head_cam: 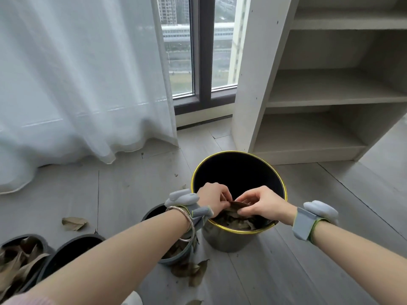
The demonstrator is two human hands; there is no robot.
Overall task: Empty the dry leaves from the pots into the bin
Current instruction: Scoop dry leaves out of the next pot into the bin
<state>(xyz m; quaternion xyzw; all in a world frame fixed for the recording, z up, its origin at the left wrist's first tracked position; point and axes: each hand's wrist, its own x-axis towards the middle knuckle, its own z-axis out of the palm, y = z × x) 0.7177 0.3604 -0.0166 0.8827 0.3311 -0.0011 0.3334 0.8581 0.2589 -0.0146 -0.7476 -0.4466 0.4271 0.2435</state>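
A black bin [239, 159] with a gold rim stands on the floor ahead of me. Both hands are over its near side. My left hand [212, 198] and my right hand [262, 203] pinch a clump of dry brown leaves [239, 205] between their fingertips. More dry leaves [237, 223] lie inside the bin below them. A grey pot [174, 252] with leaves sits under my left wrist, partly hidden by the arm. Two more grey pots are at the lower left: one [22, 258] full of leaves, one [72, 252] dark inside.
Loose dry leaves lie on the floor, one [73, 223] left of the pots and some [191, 271] in front of the bin. A white curtain [77, 84] hangs at the left, a window [202, 51] behind, and a pale shelf unit [319, 84] at the right.
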